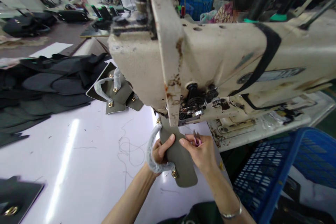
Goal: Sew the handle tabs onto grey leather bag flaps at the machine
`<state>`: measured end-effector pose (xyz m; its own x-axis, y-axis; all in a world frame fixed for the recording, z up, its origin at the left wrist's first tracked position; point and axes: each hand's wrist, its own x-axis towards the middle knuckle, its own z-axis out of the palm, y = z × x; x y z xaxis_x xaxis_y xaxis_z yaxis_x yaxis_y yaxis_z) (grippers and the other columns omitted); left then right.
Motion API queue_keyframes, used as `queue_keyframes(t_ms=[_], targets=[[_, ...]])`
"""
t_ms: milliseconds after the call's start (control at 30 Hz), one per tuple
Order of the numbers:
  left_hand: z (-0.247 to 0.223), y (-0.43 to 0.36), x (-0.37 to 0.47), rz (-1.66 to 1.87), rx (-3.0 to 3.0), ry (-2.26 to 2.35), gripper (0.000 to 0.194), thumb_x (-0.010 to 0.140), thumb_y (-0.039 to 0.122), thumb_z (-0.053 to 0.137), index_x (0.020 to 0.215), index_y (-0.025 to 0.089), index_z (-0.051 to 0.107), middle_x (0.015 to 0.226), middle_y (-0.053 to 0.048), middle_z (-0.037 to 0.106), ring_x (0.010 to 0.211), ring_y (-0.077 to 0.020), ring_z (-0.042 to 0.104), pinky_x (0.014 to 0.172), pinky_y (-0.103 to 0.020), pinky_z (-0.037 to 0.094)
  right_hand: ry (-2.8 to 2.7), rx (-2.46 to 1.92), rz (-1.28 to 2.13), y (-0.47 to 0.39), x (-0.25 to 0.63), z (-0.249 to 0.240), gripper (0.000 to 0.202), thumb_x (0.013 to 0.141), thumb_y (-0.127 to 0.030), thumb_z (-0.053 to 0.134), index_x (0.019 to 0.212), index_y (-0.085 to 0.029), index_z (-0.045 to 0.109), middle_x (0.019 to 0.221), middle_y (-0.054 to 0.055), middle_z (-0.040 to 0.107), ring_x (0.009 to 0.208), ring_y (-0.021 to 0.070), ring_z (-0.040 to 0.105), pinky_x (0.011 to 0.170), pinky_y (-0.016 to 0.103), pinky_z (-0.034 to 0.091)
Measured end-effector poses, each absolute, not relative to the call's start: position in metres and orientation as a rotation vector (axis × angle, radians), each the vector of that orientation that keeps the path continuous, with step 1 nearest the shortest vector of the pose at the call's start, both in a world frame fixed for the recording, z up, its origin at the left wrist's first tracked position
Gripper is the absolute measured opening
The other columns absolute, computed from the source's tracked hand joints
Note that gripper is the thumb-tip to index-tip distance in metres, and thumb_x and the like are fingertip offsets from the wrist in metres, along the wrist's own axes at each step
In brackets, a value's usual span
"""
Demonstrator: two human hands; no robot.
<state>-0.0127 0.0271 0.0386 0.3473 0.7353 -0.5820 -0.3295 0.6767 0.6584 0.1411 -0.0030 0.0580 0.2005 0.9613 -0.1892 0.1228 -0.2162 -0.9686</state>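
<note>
Under the head of the sewing machine (168, 59) lies a grey-green bag panel (182, 161), its upper end near the needle area. A plastic-wrapped handle (152, 147) with gold rings is attached along its left side. My left hand (162, 150) grips the panel's left edge, thumb on top, with the handle looping around it. My right hand (201, 150) pinches the panel's right edge and also holds small thread snips (196, 139), whose blades poke out above the fingers.
Dark fabric pieces (52, 87) are piled at the left. Finished-looking panels with a wrapped handle (115, 94) lie left of the machine. Another dark panel (19, 199) is at the lower left. A blue basket (275, 178) stands at the right. Loose threads lie on the white table (97, 168).
</note>
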Motion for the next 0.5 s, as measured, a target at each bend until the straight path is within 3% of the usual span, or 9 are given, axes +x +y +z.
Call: queue_keyframes(t_ms=[200,333,500], targets=[[0.0352,0.0324,-0.0088,0.838,0.513,1.047,0.044,0.067,0.044,0.089,0.099,0.019,0.073,0.090,-0.014,0.078,0.085,-0.0373,0.077,0.075,-0.046,0.066,-1.130,-1.614,0.991,-0.0072,0.1352,0.0681,0.027,0.084,-0.036,0.069,0.063,-0.018,0.071,0.051,-0.004,0.040,0.051,0.0107,0.031,0.050,0.026,0.024],[0.0329,0.0341,-0.0104,0.875,0.540,1.066,0.045,0.068,0.041,0.089,0.105,0.020,0.073,0.081,-0.011,0.077,0.077,-0.0350,0.076,0.070,-0.046,0.066,-1.101,-1.639,1.032,-0.0075,0.1327,0.0666,0.024,0.083,-0.036,0.069,0.068,-0.019,0.075,0.052,-0.004,0.046,0.050,0.0103,0.033,0.049,0.025,0.024],[0.0338,0.0336,-0.0097,0.892,0.548,1.042,0.049,0.070,0.041,0.089,0.110,0.020,0.071,0.097,-0.013,0.078,0.086,-0.0354,0.076,0.078,-0.046,0.065,-1.154,-1.660,1.048,-0.0029,0.1376,0.0694,0.028,0.084,-0.040,0.070,0.067,-0.018,0.075,0.051,-0.003,0.047,0.051,0.0110,0.037,0.050,0.024,0.026]])
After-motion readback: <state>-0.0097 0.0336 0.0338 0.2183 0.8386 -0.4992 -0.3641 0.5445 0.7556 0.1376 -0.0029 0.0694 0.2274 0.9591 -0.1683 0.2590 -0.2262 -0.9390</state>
